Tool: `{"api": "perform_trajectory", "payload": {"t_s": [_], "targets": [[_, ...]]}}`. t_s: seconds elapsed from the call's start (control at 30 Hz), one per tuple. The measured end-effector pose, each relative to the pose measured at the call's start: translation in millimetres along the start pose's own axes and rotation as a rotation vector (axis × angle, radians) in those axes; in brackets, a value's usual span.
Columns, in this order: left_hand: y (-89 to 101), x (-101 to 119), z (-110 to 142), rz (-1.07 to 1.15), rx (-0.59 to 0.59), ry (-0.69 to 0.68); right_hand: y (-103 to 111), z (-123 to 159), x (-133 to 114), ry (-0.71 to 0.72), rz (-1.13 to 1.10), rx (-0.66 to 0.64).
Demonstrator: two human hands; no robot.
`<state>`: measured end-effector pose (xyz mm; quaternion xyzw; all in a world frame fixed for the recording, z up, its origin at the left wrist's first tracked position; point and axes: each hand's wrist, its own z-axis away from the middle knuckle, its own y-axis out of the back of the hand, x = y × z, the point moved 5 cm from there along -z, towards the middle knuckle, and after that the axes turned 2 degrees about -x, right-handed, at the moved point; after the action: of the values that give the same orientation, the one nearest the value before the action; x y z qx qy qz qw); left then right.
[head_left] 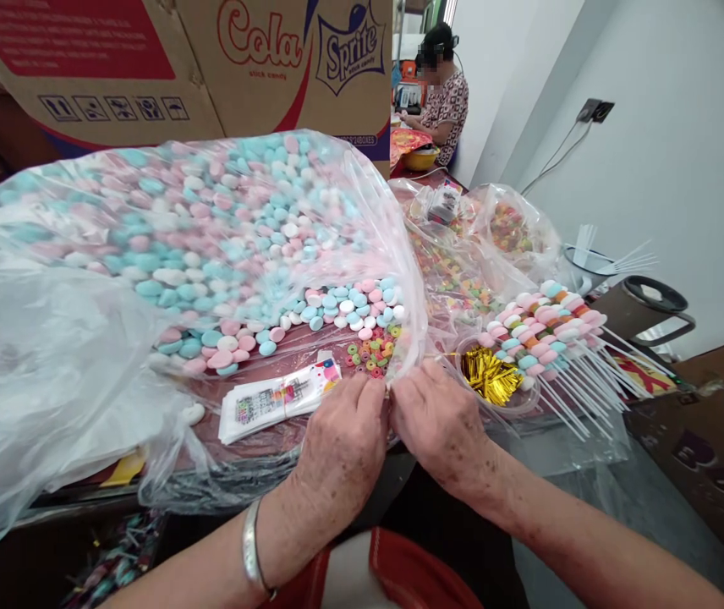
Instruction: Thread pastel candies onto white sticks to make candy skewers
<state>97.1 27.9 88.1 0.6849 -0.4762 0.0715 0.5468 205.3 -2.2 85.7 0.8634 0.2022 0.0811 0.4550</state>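
Note:
My left hand [348,437] and my right hand [436,420] meet at the table's front edge, fingers closed and knuckles nearly touching. Whatever they pinch is hidden behind the fingers. Just beyond them lie small ring-shaped candies [375,351] in green, orange and red. Left of my left hand is a banded stack of printed white wrappers [279,397]. A tub of gold twist ties [492,376] stands right of my right hand. Beside it, candy skewers [545,326] with white sticks lie in a pile. Pink, blue and white oval candies [349,306] spill from a large clear bag [235,220].
A cardboard carton [298,93] stands behind the big bag. More bagged ring candies [457,271] are at the back right, near a lidded mug [644,309] and a cup of white sticks [590,258]. Another person [443,93] sits at the back. An open carton [704,448] is at right.

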Motion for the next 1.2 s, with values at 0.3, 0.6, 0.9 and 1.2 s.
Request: {"api": "perform_trajectory", "payload": {"t_s": [0.3,0.6,0.9,1.2], "targets": [[27.1,1.4,27.9,0.065,0.303,-0.188,0.1,-20.5,10.3,-0.380,-0.615,0.268],[25.1,-18.0,16.2,1.282,0.026,0.629,21.5,-27.3,-26.2,-0.117,-0.611,0.202],[40.9,-21.1,20.6,1.049,-0.393,0.513,6.3,-26.4,-19.1,-0.183,-0.604,0.217],[46.1,-34.7,35.5,1.264,0.306,0.797,-31.5,-16.0,-65.0,-0.408,-1.247,-0.051]]}}
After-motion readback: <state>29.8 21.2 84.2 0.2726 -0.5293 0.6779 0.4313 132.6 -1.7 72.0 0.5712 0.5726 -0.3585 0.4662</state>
